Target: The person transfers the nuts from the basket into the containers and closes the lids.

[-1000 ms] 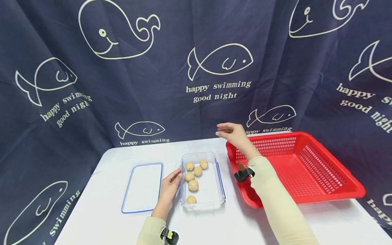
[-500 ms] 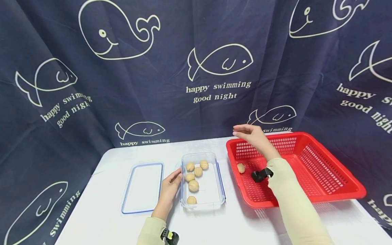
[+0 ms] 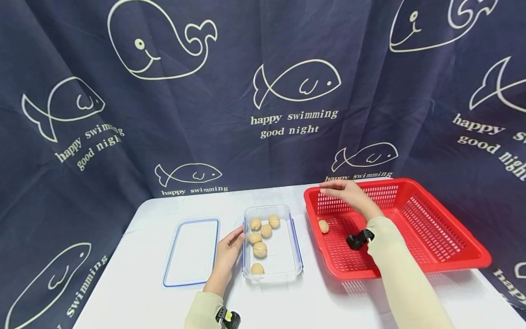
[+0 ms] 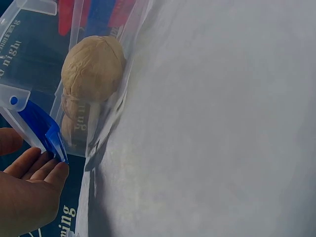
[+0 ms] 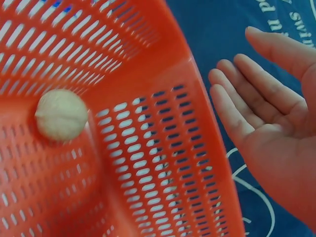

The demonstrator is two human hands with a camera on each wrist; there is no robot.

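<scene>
My left hand (image 3: 228,254) rests at the left side of a clear plastic food container (image 3: 281,253) holding several walnuts (image 3: 260,249). In the left wrist view its loosely bent fingers touch the blue side latch (image 4: 44,128), which hangs unfastened, with the thumb apart. My right hand (image 3: 347,194) hovers over the far left part of a red plastic basket (image 3: 411,256). Nothing lies in its palm; the right wrist view shows the fingers relaxed and the thumb spread, just outside the basket's rim. One walnut (image 5: 61,115) sits in the basket, near its left wall.
The container's lid (image 3: 191,251), clear with a blue seal, lies flat left of my left hand. A white cloth (image 3: 135,283) covers the table. Behind it hangs a dark blue curtain (image 3: 230,128) with whale and fish drawings.
My right hand has moved right, over the basket, then lowered a little. The walnut in the basket, mostly hidden by the wrist before, now shows fully. My left hand has stayed in place.
</scene>
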